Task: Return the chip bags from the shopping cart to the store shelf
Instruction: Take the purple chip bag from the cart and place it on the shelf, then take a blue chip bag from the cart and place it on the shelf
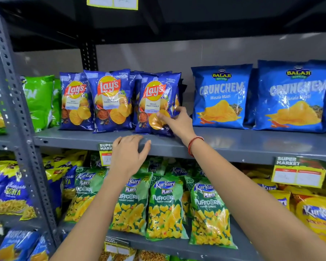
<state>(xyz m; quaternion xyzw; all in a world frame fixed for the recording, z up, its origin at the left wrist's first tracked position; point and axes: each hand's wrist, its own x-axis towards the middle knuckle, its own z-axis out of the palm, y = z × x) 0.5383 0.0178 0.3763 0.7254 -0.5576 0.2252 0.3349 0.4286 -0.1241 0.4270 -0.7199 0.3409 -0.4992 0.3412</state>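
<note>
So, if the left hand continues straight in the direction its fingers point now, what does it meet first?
The left hand rests on the front edge of the grey metal shelf, fingers pointing up and inward. Straight ahead, it would probably first meet the blue Lay's chip bag that the right hand touches, though depth is unclear.

Lay's bags (109, 100) on shelf (233, 142) | Crunchem bags (220, 97) right | Puffcorn bags (166, 208) below

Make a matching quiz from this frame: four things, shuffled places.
Things:
1. Lay's bags
2. Crunchem bags
3. Puffcorn bags
4. left hand

Places:
A. lower shelf, centre
B. on the upper shelf's front edge
C. upper shelf, right
D. upper shelf, centre-left

Pairs: 1-D, 2-C, 3-A, 4-B
</note>
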